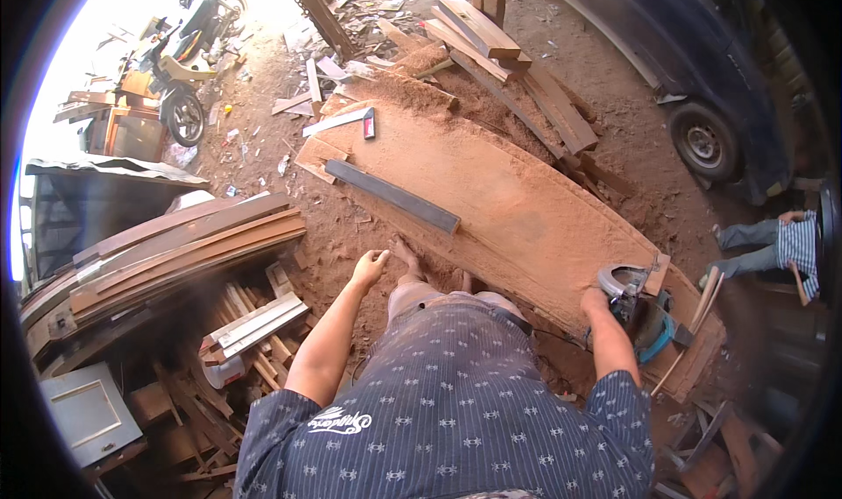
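Note:
My right hand (595, 301) is closed at the near side of a circular saw (623, 281) with a grey curved guard, at the right end of a dust-covered workbench (500, 196). A teal power tool part (658, 334) shows just beyond; I cannot tell if it belongs to the same saw. My left hand (372, 267) hangs in front of the bench's near edge, fingers curled together, and whatever they may hold is too small to make out. Nearest to it on the bench lies a long dark grey bar (393, 196). A try square (351, 124) rests at the far left.
Planks and sawdust (517, 69) heap behind the bench. Stacked boards (184, 245) and offcuts (254, 332) stand to my left. A motorbike (186, 104) is at the far left, a dark vehicle (702, 144) at the right. Another person (776, 245) sits at the far right.

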Tool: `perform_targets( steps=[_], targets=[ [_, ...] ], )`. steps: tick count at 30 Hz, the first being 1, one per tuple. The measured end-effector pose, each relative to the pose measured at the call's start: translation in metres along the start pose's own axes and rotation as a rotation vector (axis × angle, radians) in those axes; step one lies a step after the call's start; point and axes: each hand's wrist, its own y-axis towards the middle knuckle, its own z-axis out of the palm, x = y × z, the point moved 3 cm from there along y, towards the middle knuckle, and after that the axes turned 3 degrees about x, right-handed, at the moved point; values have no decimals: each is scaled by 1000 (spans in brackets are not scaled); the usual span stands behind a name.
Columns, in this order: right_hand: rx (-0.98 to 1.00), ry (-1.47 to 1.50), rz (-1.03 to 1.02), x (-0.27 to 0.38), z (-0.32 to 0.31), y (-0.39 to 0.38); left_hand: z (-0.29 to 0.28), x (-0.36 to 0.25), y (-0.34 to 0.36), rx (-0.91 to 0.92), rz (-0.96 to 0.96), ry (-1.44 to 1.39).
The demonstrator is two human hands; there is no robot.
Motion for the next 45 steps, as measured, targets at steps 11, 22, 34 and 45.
perform_targets(
  steps=[11,22,34,45],
  targets=[
    [-606,655,-79,-51,-211,-214,130,-159,-65,423,423,-57],
    [-162,1518,-682,46,-238,-310,157,-261,-103,625,138,92],
    [-257,1113,-878,86,-238,-294,159,-180,-63,484,125,-155],
    [-228,1053,-862,109,-197,-255,171,-141,-47,391,36,-138]
  ],
)
